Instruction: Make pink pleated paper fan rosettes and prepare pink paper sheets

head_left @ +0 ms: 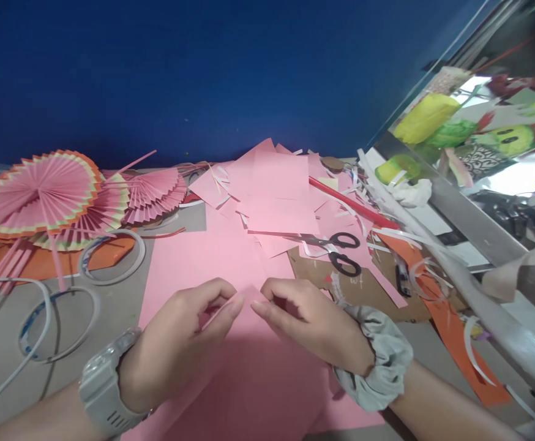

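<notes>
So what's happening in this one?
A person's left hand and right hand are close together over pink paper, and both appear to pinch a pink sheet. Scissors lie beyond the right hand, among more pink pieces. Pleated paper fans are off to the left.

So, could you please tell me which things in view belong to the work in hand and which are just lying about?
Belonging, it seems: pink sheet between left hand and right hand; perhaps scissors.

Probably just lying about: pleated fans, white rings, orange strip.
</notes>
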Demonstrator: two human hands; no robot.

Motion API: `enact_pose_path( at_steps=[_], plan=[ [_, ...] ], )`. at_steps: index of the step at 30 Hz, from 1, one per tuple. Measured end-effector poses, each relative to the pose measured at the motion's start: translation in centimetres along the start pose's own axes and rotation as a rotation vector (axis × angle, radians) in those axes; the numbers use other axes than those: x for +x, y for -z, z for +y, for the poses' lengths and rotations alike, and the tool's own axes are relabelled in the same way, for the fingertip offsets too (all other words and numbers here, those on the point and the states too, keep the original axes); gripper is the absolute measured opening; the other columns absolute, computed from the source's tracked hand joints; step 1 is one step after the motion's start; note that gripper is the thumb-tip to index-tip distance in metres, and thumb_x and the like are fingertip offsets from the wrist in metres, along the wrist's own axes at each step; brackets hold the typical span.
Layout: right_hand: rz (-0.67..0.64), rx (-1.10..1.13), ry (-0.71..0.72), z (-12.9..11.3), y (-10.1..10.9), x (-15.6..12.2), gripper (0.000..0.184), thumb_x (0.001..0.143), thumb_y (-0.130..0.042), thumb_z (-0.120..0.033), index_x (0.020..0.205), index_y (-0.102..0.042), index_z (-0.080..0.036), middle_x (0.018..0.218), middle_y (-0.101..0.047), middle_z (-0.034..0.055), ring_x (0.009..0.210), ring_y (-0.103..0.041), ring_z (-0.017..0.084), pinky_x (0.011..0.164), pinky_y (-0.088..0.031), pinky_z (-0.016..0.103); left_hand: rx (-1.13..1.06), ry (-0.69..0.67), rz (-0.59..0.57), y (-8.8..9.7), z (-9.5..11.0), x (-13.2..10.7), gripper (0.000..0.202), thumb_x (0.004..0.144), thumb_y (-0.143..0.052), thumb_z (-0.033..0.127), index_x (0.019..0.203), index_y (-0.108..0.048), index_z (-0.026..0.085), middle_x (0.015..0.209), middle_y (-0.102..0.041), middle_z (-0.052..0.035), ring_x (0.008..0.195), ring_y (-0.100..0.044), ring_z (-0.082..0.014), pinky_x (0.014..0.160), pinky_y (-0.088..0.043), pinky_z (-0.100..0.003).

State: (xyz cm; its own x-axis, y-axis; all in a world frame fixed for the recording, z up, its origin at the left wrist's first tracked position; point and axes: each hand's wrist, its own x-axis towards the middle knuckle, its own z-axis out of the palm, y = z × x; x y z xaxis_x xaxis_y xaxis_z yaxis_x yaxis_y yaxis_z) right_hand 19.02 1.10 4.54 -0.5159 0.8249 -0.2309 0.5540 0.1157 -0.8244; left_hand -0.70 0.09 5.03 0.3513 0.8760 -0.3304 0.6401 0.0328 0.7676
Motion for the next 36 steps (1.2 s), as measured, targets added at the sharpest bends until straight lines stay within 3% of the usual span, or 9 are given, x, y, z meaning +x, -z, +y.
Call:
enact_pose_path(
  at_steps=[10, 26, 36],
  plan=[
    [-0.071, -0.03, 0.004, 0.15, -0.2, 0.04, 0.036, 0.092, -0.037, -0.042, 0.064, -0.034, -0.019, 0.058, -0.037, -0.0058, 0.053, -0.035, 0.008, 0.052, -0.025, 0.025, -0.167, -0.058, -0.031, 0.36, 0.12, 0.53, 0.024, 0.089, -0.041, 0.037, 0.084, -0.059, 0.021, 0.078, -0.059, 0.0043, 0.072, -0.051, -0.0112, 0.066, -0.039, -0.02],
    [-0.056, -0.014, -0.027, -0.04, -0.47, 0.12, 0.037, 0.092, -0.036, -0.043, 0.064, -0.036, -0.019, 0.059, -0.038, -0.0057, 0.054, -0.037, 0.008, 0.052, -0.028, 0.023, -0.162, -0.051, 0.036, 0.09, -0.36, 0.44, 0.025, 0.087, -0.045, 0.04, 0.084, -0.061, 0.021, 0.079, -0.064, 0.0036, 0.072, -0.055, -0.0118, 0.061, -0.041, -0.02],
    [-0.021, -0.079, -0.028, -0.01, -0.66, 0.0, 0.038, 0.092, -0.035, -0.043, 0.063, -0.033, -0.019, 0.057, -0.036, -0.0061, 0.051, -0.033, 0.007, 0.049, -0.025, 0.023, -0.215, -0.008, -0.031, 0.49, 0.1, 0.75, 0.026, 0.086, -0.045, 0.04, 0.084, -0.061, 0.019, 0.081, -0.063, 0.0015, 0.07, -0.052, -0.0125, 0.059, -0.039, -0.021]
  ],
)
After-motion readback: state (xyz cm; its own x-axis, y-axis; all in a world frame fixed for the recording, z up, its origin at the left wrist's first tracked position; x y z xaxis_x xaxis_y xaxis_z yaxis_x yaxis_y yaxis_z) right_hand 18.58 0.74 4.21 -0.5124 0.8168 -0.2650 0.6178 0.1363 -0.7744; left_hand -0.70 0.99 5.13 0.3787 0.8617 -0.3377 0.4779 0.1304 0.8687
